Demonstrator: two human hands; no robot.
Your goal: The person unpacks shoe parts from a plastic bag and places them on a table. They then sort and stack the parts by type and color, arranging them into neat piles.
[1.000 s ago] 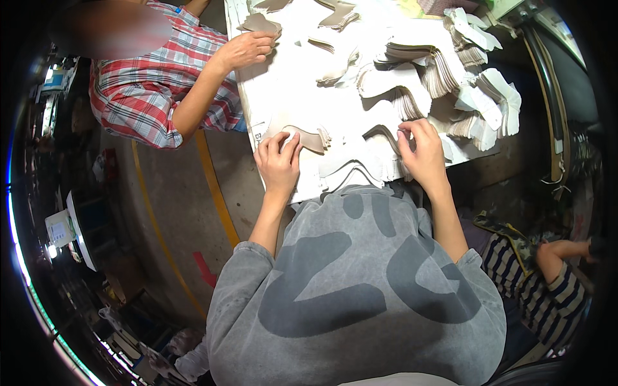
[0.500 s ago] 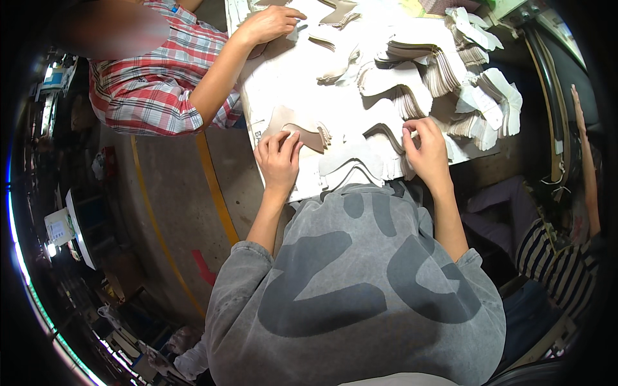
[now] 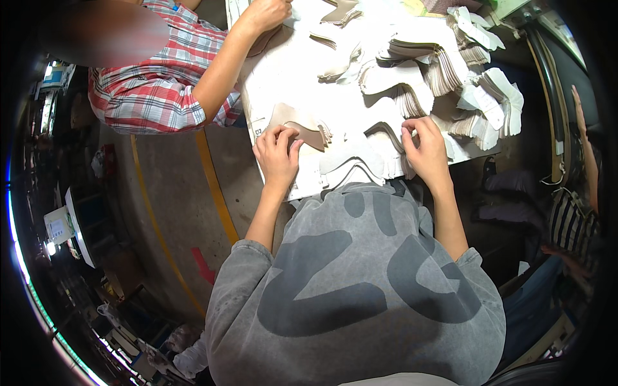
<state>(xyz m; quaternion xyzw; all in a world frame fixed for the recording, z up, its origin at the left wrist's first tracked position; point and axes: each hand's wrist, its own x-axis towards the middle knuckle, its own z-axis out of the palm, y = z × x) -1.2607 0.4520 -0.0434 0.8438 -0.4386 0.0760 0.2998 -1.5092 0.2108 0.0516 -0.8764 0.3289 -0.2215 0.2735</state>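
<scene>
My left hand (image 3: 277, 154) is at the table's near left, its fingers bent and its thumb apart from them. Its fingertips touch or hover just over the left edge of a small pile of curved, flat beige and brown cut pieces (image 3: 308, 133); contact is hard to tell. My right hand (image 3: 426, 147) is half curled, with a gap between thumb and forefinger, beside the right end of a stack of curved pale pieces (image 3: 384, 118). Nothing shows in its fingers. Between my hands, close to my body, is another stack of curved greyish-white pieces (image 3: 351, 159).
More stacks of curved pieces (image 3: 402, 87) cover the right side of the white table (image 3: 273, 83). At the far left, a co-worker in a checked shirt (image 3: 151, 90) reaches an arm over the table. Another person in stripes (image 3: 573, 219) is at the right.
My left thumb has come away from the forefinger, and the fingers have lifted slightly. My right hand stays put. The co-worker's hand has drawn back toward the far edge; the striped person has shifted right.
</scene>
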